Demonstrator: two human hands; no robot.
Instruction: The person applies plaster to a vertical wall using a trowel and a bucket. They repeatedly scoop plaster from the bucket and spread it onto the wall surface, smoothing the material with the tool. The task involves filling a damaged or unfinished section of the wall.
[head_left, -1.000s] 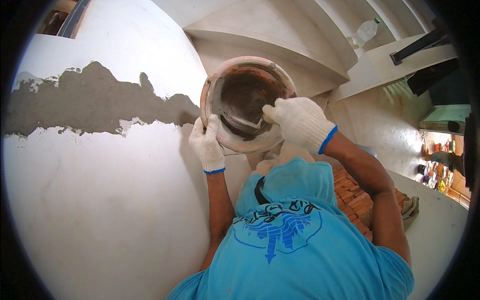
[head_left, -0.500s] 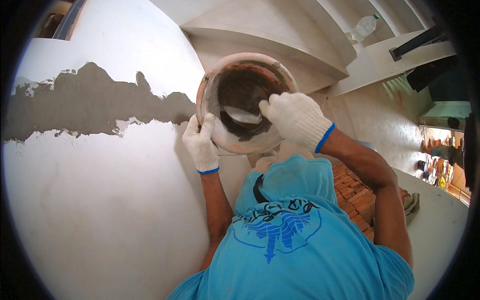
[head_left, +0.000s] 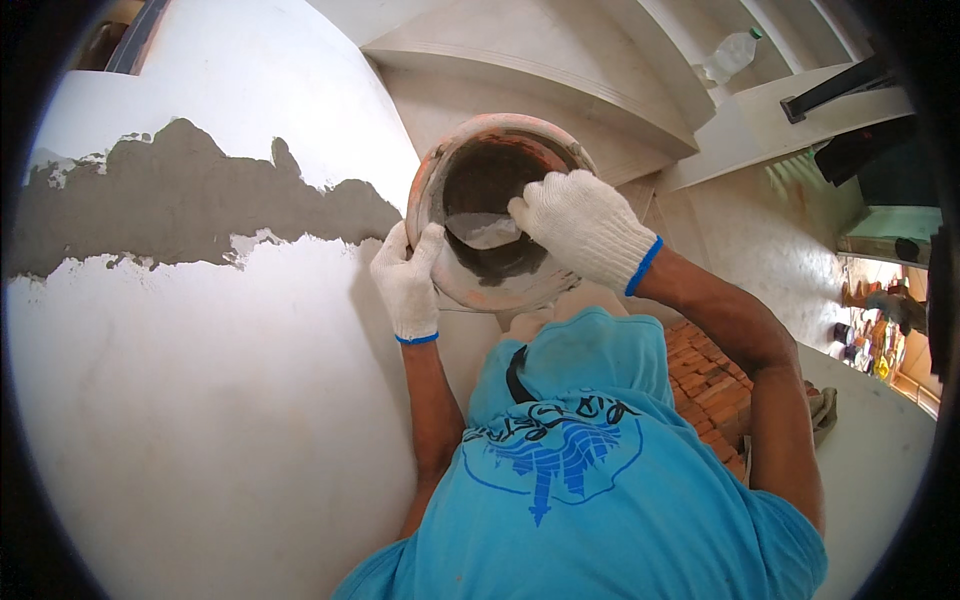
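Observation:
A round, mortar-stained bucket (head_left: 428,185) with an orange-tinged rim is tilted so that I see into it. My left hand (head_left: 408,285), in a white knitted glove with a blue cuff, grips its left rim, thumb and fingers closed around the edge. Over the bucket's mouth, my right hand (head_left: 588,222), gloved alike, is closed in a fist. From that fist a trowel's pale metal blade (head_left: 482,232) reaches into the bucket; the handle is hidden by my fingers. Dark wet mortar (head_left: 500,263) coats the inside.
On the left, a rough band of grey mortar (head_left: 190,210) runs across the white wall (head_left: 220,400). Pale stairs (head_left: 510,65) rise beyond the bucket, with a clear plastic bottle (head_left: 732,57) on one step. Red bricks (head_left: 708,378) lie below, near my right arm.
Inside the bucket, the trowel blade has turned and shows more of its face. My right hand has shifted slightly left and up. The bucket has moved a little, still in my left hand.

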